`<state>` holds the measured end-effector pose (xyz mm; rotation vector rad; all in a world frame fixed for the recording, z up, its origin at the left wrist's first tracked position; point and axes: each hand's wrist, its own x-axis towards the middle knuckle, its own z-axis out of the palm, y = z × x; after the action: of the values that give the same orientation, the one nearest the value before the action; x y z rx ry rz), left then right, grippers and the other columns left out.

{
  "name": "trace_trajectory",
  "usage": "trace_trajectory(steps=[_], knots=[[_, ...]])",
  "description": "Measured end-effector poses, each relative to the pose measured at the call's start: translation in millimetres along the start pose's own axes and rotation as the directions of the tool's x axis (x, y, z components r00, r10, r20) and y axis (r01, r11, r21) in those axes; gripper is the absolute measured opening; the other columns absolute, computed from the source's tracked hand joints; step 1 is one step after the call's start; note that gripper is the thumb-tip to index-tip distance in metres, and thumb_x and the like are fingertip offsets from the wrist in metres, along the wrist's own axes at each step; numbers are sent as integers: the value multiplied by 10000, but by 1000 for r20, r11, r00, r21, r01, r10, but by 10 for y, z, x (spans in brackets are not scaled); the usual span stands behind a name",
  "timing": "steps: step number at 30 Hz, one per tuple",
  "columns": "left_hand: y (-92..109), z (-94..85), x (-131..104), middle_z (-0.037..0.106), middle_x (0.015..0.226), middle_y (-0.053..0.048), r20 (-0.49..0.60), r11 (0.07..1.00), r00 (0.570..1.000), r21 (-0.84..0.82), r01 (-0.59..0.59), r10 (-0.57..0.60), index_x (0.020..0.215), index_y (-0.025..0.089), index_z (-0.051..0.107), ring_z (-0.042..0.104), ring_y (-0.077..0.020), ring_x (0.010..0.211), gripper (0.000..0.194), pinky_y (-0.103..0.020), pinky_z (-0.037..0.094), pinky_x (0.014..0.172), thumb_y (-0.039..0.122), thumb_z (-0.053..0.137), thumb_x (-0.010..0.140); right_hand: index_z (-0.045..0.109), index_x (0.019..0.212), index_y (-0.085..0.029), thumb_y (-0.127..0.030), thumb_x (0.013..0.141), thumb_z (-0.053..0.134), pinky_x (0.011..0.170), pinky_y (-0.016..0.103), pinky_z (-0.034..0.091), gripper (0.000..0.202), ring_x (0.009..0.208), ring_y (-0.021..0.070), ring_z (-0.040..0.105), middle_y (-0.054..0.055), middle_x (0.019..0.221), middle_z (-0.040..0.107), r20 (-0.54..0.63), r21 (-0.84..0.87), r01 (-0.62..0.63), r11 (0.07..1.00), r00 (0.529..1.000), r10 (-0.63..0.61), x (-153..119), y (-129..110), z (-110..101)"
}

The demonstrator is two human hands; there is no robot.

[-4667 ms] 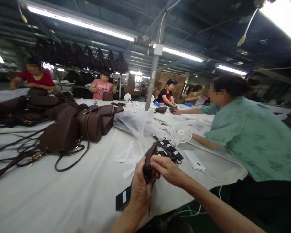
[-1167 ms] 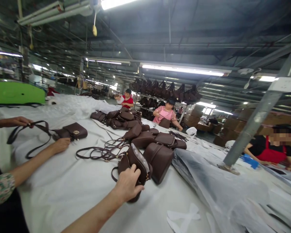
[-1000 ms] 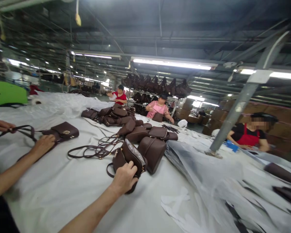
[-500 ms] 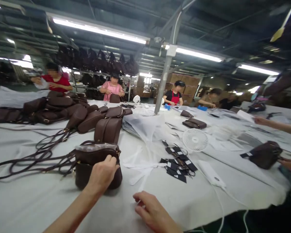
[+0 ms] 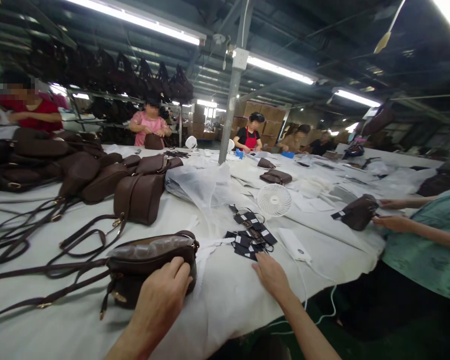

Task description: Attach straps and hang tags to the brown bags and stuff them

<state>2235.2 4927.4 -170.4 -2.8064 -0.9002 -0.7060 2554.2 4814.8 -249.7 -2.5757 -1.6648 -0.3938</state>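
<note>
A dark brown bag stands on the white-covered table, its top showing clear plastic wrapping inside. My left hand grips the front right side of this bag with curled fingers. Over to the right, my right hand reaches to the near edge of a pile of black tags; its fingertips touch or almost touch the tags, and whether they pinch one is hidden. The bag's strap trails off to the left.
Brown bags are heaped at the left. Beyond the tags are a white fan, a white power bank-like box with a cable, and a metal post. A person in green handles a bag at right; others work behind.
My right hand has moved forward from the bare cloth to the tags. The bag under my left hand has tilted, showing more of its top. The view has turned right.
</note>
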Motion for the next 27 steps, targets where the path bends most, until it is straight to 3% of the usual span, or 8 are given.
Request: trace_trajectory(steps=[5,9,12,15,19,21,23,27], knots=[[-176,18,-218,673,952,-77,-246,956,928,-24,-294,280,873,190,623,602,-194,734,286,-313,486,664,124,350,926,666,885,-144,-21,869,438,712,311,423,259,861,241,620,122,896,688,38,-39,114,993,993,-112,192,45,-21],[-102,-4,-358,664,906,-69,-254,918,918,-179,-354,304,826,177,584,607,-177,738,288,-273,489,644,57,332,895,648,797,-153,-11,846,454,638,288,386,246,769,208,617,91,807,680,37,-58,197,979,980,-195,217,101,-290],[15,17,-385,652,894,-62,-137,859,965,-439,-262,224,812,185,564,612,-168,755,244,-257,491,647,78,361,895,628,876,-164,-97,906,399,622,277,386,240,741,187,613,77,831,671,-34,-6,175,985,984,-175,101,170,-579],[148,24,-288,625,1175,-100,-37,684,992,-721,-109,119,1055,201,587,599,-208,1062,224,-300,506,856,135,450,891,605,927,-201,-201,941,366,651,278,429,239,738,174,622,38,837,667,-75,238,213,948,977,-200,-81,140,-930],[401,-34,-64,392,1493,-109,89,381,996,-920,86,-10,1421,235,368,371,-258,1360,750,-394,314,1123,152,672,741,605,931,-210,-250,955,357,663,285,479,253,745,178,635,45,825,669,-88,432,365,825,927,-364,-289,-131,-1448],[525,-52,-2,525,1365,-110,190,216,982,-958,187,-6,1391,208,423,491,-253,1239,771,-385,363,1074,177,725,682,611,941,-219,-266,962,371,658,258,504,246,748,168,650,44,835,680,-112,465,432,773,895,-432,-365,-245,-1642],[577,-40,-17,670,902,-54,312,28,949,-950,311,35,1149,145,616,619,-177,811,415,-299,500,775,246,650,748,621,973,-235,-278,956,412,645,223,526,214,749,160,672,38,852,696,-140,455,486,746,867,-479,-420,-234,-1717],[394,-42,-288,409,487,59,422,-121,906,-900,420,4,754,128,640,342,-75,436,227,-191,284,442,276,485,827,658,1039,-281,-329,900,535,674,189,567,191,805,183,719,33,947,737,-263,379,581,720,814,-519,-403,91,-1477]])
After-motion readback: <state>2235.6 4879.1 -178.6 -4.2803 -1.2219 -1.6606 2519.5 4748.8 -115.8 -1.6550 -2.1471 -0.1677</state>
